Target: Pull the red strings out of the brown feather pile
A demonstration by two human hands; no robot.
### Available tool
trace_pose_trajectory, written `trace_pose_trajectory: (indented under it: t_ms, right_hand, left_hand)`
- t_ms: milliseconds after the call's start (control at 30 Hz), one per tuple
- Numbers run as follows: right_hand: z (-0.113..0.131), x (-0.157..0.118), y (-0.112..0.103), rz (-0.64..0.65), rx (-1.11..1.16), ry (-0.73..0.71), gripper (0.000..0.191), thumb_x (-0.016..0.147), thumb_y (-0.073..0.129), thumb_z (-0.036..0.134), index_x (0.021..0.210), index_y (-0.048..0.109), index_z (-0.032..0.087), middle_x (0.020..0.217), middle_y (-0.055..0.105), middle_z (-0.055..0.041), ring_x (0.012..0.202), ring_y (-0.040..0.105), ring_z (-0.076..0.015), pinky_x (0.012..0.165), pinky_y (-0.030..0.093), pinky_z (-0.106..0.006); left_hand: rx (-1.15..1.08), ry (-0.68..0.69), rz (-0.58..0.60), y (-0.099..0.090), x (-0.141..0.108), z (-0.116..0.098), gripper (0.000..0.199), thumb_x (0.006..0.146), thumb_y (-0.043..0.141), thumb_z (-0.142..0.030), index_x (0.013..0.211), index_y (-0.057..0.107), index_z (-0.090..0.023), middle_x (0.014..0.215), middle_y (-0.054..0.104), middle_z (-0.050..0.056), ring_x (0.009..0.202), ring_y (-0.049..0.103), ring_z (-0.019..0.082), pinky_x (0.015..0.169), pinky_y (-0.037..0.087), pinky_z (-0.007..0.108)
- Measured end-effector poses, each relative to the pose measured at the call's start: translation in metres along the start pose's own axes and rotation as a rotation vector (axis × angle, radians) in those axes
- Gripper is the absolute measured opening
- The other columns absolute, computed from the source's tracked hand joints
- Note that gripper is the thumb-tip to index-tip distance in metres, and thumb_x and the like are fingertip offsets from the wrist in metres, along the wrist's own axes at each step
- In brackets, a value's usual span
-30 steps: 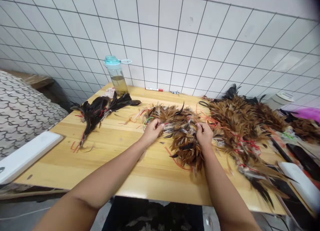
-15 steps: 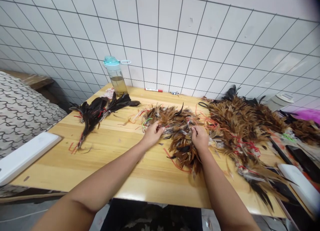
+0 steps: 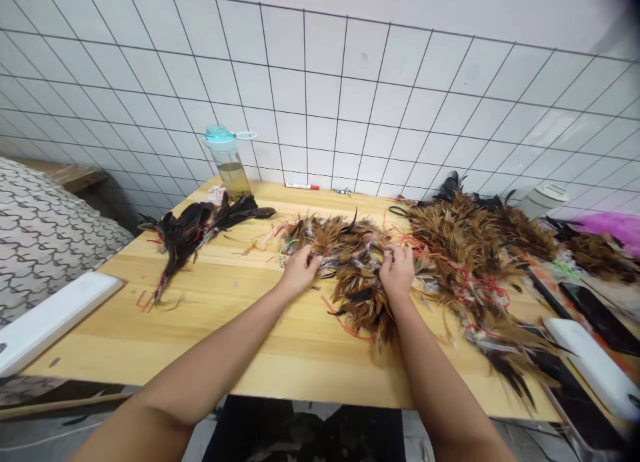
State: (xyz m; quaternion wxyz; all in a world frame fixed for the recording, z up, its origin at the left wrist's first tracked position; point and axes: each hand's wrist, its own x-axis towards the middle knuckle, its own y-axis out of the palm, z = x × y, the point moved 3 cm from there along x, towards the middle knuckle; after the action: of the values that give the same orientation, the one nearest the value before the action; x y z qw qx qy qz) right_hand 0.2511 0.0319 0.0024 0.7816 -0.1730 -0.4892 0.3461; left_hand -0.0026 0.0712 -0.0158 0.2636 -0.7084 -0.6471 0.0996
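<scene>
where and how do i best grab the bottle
Probably around the clear body of the bottle, just below its lid, coming from the near right, above the black feathers. It stands with its smooth round side exposed there, while the feathers crowd its foot and the wall is behind.

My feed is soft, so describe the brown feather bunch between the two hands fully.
The brown feather bunch lies spread on the wooden table, ruffled, with black feathers mixed in and whitish, quill-like bits. One thick clump fans toward the near edge. Red string trails beside that clump; green string shows at the left end. The left hand touches its near side, the right hand its right side; finger grip is unclear.
</scene>
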Motion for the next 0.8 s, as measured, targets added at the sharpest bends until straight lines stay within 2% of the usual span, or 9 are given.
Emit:
trace_pose_trajectory:
  t_ms: [133,300,400,500,567,633,700,800]
  right_hand:
    - [-0.004,0.003,-0.005,-0.098,-0.025,0.093,0.022,0.083,0.047,0.02,0.099,0.061,0.014,0.094,0.054,-0.0121,0.093,0.049,-0.0259,0.087,0.041,-0.04]
    - [-0.003,0.003,-0.011,-0.152,-0.055,0.118,0.023,0.081,0.047,0.019,0.1,0.059,0.014,0.097,0.054,-0.0131,0.096,0.045,-0.0274,0.092,0.036,-0.044]
    - [0.0,0.002,-0.013,-0.157,-0.069,0.178,0.023,0.081,0.049,0.02,0.101,0.06,0.015,0.099,0.053,-0.0134,0.097,0.043,-0.0282,0.089,0.034,-0.045]
    - [0.002,0.001,-0.015,-0.166,-0.092,0.222,0.025,0.082,0.051,0.021,0.105,0.061,0.017,0.103,0.053,-0.0146,0.099,0.042,-0.0297,0.086,0.031,-0.046]
    - [0.006,0.0,-0.017,-0.181,-0.121,0.196,0.026,0.083,0.051,0.021,0.106,0.061,0.016,0.104,0.054,-0.0159,0.1,0.043,-0.0303,0.084,0.029,-0.046]
    - [0.016,-0.002,-0.018,-0.197,-0.145,0.11,0.026,0.084,0.05,0.02,0.107,0.061,0.016,0.105,0.056,-0.0166,0.1,0.043,-0.03,0.083,0.028,-0.046]
    - [0.03,-0.008,-0.017,-0.198,-0.151,-0.001,0.026,0.086,0.049,0.02,0.108,0.061,0.018,0.106,0.058,-0.0143,0.102,0.044,-0.0287,0.086,0.027,-0.046]
    - [0.052,-0.02,-0.009,-0.097,-0.161,-0.134,0.026,0.087,0.048,0.017,0.108,0.062,0.022,0.109,0.06,-0.011,0.109,0.045,-0.0276,0.092,0.025,-0.047]
  left_hand:
    - [0.022,-0.006,-0.001,-0.002,-0.001,-0.004,0.019,0.082,0.051,-0.037,0.074,0.045,-0.02,0.066,0.053,-0.002,0.063,0.049,0.014,0.061,0.035,0.025]
    - [-0.149,-0.072,-0.061,-0.009,0.005,-0.008,0.021,0.078,0.054,-0.039,0.075,0.048,-0.019,0.065,0.053,-0.003,0.06,0.046,0.012,0.059,0.034,0.023]
    - [-0.267,-0.084,-0.058,-0.02,0.009,-0.02,0.023,0.076,0.056,-0.04,0.076,0.049,-0.018,0.064,0.051,-0.004,0.059,0.046,0.011,0.058,0.034,0.023]
    - [-0.373,-0.045,-0.045,-0.033,0.009,-0.042,0.024,0.073,0.06,-0.039,0.077,0.052,-0.016,0.066,0.05,-0.004,0.061,0.045,0.01,0.059,0.035,0.023]
    - [-0.442,-0.017,-0.054,-0.038,0.006,-0.06,0.025,0.072,0.061,-0.038,0.076,0.051,-0.016,0.066,0.049,-0.004,0.061,0.044,0.01,0.059,0.035,0.022]
    - [-0.485,-0.005,-0.042,-0.037,0.0,-0.079,0.025,0.072,0.062,-0.038,0.073,0.049,-0.017,0.064,0.047,-0.005,0.06,0.043,0.009,0.058,0.035,0.022]
    - [-0.514,-0.012,-0.003,-0.031,-0.007,-0.097,0.026,0.073,0.063,-0.038,0.074,0.049,-0.017,0.063,0.047,-0.005,0.059,0.043,0.009,0.057,0.035,0.021]
    - [-0.574,0.019,0.072,-0.016,-0.016,-0.121,0.026,0.073,0.064,-0.038,0.078,0.051,-0.016,0.067,0.051,-0.004,0.061,0.045,0.008,0.059,0.037,0.021]
